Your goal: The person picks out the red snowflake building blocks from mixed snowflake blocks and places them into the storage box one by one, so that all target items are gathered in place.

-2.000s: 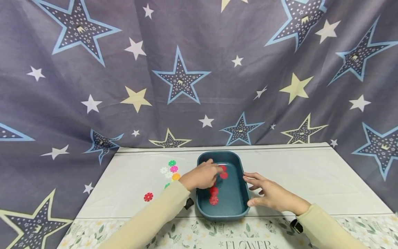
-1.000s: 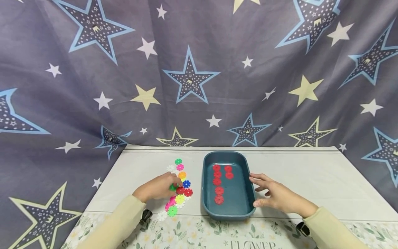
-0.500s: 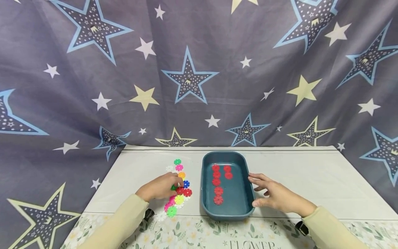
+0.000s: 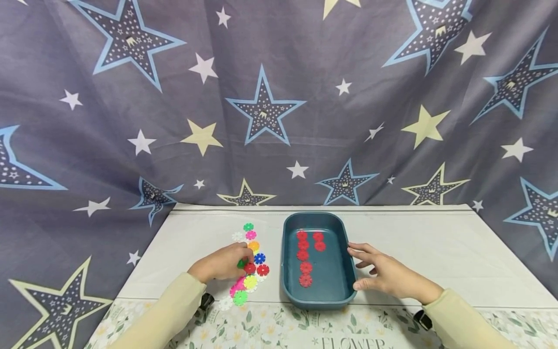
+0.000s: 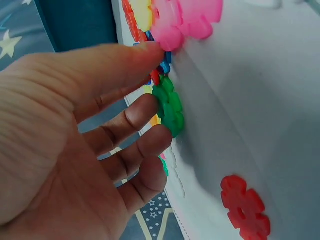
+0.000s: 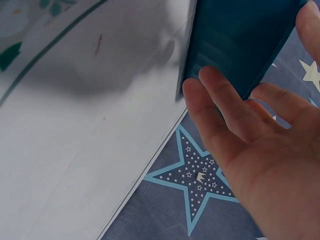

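My left hand is at a cluster of plastic flower-shaped discs left of the bin, its thumb and index finger pinching a red disc. Beside the fingertips are a green disc, a blue disc and another red disc. A pink disc shows by the thumb in the left wrist view. My right hand rests with extended fingers against the right side of a dark teal rectangular bin. Several red discs lie inside it, in a longer left row and a shorter right one.
A lone red disc lies on the table under the left palm side, hidden in the head view. Yellow, light green and white discs lie nearer the front. A starry curtain hangs behind the table.
My left hand has left the bin, where it was among the red discs, and moved left to the loose discs. The red disc at its fingertips shifts slightly left. The right hand stays at the bin.
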`<action>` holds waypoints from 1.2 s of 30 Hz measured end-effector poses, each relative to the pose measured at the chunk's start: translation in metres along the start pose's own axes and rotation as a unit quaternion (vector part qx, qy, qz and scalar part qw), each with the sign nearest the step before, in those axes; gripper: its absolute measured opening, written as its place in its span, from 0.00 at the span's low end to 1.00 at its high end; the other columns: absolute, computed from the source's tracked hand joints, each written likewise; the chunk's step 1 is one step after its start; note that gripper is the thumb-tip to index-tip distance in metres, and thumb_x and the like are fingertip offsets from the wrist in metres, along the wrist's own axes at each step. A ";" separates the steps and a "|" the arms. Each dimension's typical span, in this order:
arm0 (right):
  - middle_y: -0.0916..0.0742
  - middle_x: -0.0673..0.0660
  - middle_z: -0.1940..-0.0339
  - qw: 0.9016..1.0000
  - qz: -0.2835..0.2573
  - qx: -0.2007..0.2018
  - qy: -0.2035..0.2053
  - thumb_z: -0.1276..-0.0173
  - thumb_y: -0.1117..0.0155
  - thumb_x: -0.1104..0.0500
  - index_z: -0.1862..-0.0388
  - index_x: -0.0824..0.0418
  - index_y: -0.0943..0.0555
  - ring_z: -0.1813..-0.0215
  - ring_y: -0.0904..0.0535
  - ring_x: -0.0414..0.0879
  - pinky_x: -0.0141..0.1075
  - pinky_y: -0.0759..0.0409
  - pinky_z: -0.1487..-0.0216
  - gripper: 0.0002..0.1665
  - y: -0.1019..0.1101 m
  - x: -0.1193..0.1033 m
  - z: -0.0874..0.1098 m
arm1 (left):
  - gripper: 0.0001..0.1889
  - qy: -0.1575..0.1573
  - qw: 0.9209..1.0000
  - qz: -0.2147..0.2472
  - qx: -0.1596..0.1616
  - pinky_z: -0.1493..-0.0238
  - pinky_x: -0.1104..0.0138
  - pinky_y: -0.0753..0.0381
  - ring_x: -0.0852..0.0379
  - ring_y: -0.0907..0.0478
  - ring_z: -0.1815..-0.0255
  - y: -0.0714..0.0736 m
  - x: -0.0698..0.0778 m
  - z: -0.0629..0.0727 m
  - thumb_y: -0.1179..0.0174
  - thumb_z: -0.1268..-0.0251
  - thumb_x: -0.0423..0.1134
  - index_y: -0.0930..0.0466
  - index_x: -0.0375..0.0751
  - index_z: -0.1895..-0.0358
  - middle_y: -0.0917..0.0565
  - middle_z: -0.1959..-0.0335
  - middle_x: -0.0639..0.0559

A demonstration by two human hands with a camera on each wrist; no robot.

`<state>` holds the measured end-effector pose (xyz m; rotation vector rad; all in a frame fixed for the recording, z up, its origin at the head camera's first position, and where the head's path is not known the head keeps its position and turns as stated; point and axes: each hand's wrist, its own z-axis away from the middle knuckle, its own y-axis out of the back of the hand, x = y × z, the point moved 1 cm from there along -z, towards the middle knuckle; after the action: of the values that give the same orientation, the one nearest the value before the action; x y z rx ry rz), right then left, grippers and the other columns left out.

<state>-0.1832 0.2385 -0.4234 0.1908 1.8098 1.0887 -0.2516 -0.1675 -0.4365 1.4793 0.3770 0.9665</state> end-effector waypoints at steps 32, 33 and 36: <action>0.36 0.62 0.29 1.000 0.002 -0.007 -0.007 0.42 0.30 0.49 0.31 0.70 0.37 0.48 0.21 0.52 0.43 0.21 0.59 0.47 0.001 -0.002 -0.001 | 0.15 -0.153 0.979 0.025 0.129 0.54 0.68 0.27 0.59 0.28 0.56 0.025 0.073 -0.056 0.38 0.44 0.31 0.24 0.45 0.53 0.27 0.56 0.58; 0.36 0.62 0.29 1.000 0.004 -0.006 -0.006 0.42 0.30 0.49 0.31 0.70 0.37 0.49 0.21 0.51 0.43 0.21 0.59 0.47 0.001 -0.002 -0.002 | 0.15 -0.156 0.980 0.020 0.121 0.54 0.69 0.28 0.59 0.28 0.56 0.024 0.077 -0.059 0.38 0.43 0.31 0.24 0.44 0.52 0.27 0.56 0.58; 0.36 0.62 0.29 1.000 0.007 -0.006 -0.002 0.42 0.29 0.50 0.31 0.70 0.37 0.49 0.21 0.52 0.43 0.21 0.59 0.46 0.001 -0.002 -0.002 | 0.15 -0.168 0.981 -0.003 0.101 0.54 0.71 0.28 0.60 0.29 0.55 0.021 0.088 -0.069 0.38 0.42 0.32 0.23 0.43 0.51 0.26 0.56 0.56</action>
<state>-0.1842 0.2366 -0.4210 0.1987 1.8016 1.1080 -0.2574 -0.0618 -0.3957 1.7896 0.2374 0.6702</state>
